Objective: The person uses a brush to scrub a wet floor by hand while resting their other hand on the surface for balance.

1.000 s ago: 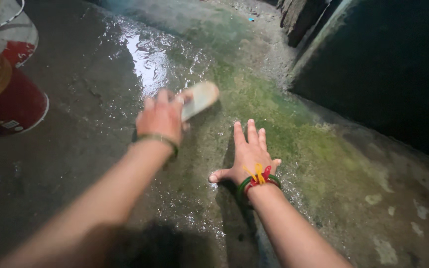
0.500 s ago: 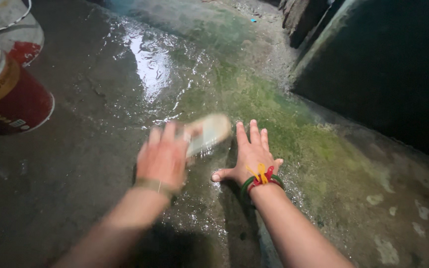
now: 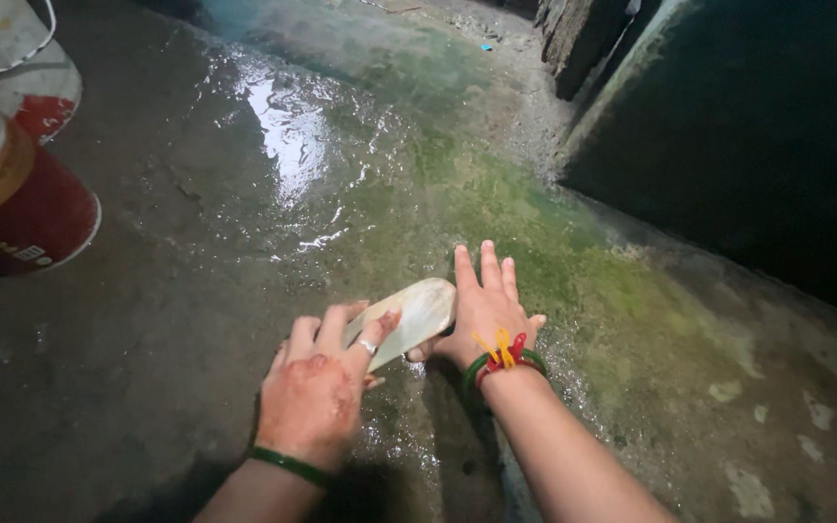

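While left hand (image 3: 317, 392) fingers grip the brush (image 3: 407, 320), right hand (image 3: 486, 315) lies splayed beside it on open wet floor (image 3: 244, 194).

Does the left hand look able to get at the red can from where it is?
Probably yes. The left hand grips a pale brush, but only bare wet floor lies between it and the red can; it would need a reach.

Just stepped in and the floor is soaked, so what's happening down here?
A person crouches over a wet concrete floor with green algae. The left hand holds a pale scrubbing brush pressed to the floor, while the right hand rests flat beside it. A red tin can stands off to the left.
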